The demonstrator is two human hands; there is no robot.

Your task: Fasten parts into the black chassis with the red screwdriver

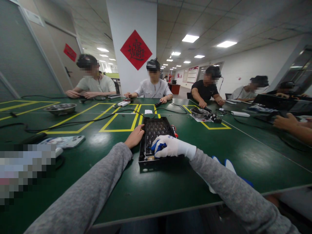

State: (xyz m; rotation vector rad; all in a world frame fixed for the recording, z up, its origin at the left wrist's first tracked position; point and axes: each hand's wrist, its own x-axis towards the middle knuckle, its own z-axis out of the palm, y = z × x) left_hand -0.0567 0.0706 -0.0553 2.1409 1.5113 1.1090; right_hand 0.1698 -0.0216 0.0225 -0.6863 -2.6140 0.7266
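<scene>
- A white-and-blue glove lies on the green desk, partly under the right forearm.
- The open black case lies on the desk between the two hands, longer from near to far than across.
- The right hand, in a white glove with blue fingers, reaches over the case's near half, fingers curled down; whether it grasps anything cannot be told.
- A small tan piece sits in the case's near end, beside those fingers.
- The bare left hand touches the case's left side, its grip unclear.
- A phone lies well to the left.
- A red item is just beyond the case's right side.
- Farther off are yellow tape, two metal bowls and seated people.
</scene>
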